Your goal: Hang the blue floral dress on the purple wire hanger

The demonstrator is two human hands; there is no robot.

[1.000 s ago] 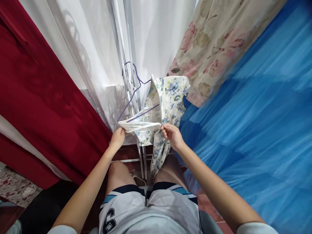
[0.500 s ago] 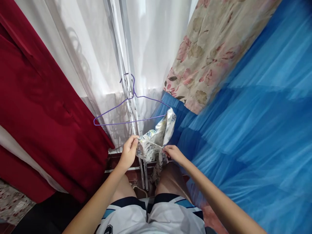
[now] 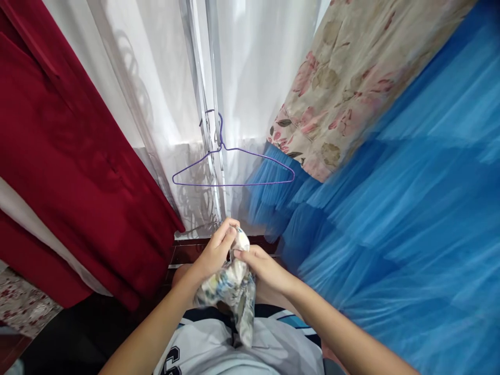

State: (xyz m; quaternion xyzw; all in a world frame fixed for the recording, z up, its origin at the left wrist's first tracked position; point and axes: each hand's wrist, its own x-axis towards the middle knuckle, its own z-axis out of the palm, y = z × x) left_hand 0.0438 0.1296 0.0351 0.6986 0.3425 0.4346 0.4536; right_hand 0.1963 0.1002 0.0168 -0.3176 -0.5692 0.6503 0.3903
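My left hand (image 3: 214, 252) and my right hand (image 3: 260, 266) are closed together on a bunched white garment with a blue flower print (image 3: 230, 286), held just above my lap. Part of the cloth hangs down over my white shorts (image 3: 242, 349). A bare purple wire hanger (image 3: 234, 169) hangs straight ahead, its hook over a white metal frame (image 3: 211, 109). The hanger carries nothing.
A dark red curtain (image 3: 70, 156) hangs at the left and sheer white curtains (image 3: 156, 94) in the middle. A beige cloth with pink flowers (image 3: 344, 78) hangs at the upper right above a wide blue tulle fabric (image 3: 398, 208). Dark floor shows by my legs.
The flowered garment came off the hanger and was pulled down toward my lap and bunched between both hands. The hanger now hangs bare and level.
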